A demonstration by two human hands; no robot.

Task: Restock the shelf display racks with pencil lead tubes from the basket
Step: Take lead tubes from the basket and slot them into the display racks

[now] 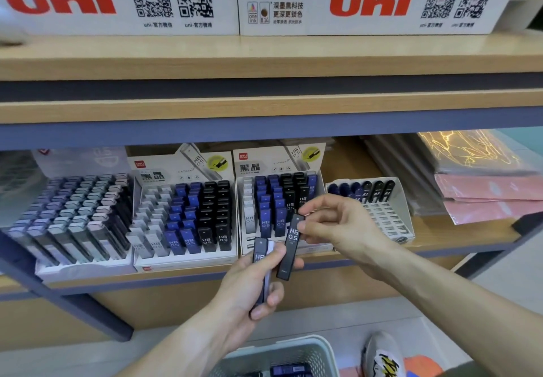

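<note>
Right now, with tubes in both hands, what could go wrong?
1. The right hand pinches the black tube only near its top; it may slip.
2. The left hand grips several tubes loosely; one could fall.
3. The black tube might be placed among the blue tubes.

The tube (pixel 289 246) pinched by the right hand (pixel 338 224) is black with white lettering. In the white display rack (pixel 185 218) left of that tube stand white, blue and black columns. Right of it lie pink sheets (pixel 493 200). Below it sits a pale grey-green latticed basket (pixel 282 353).
</note>
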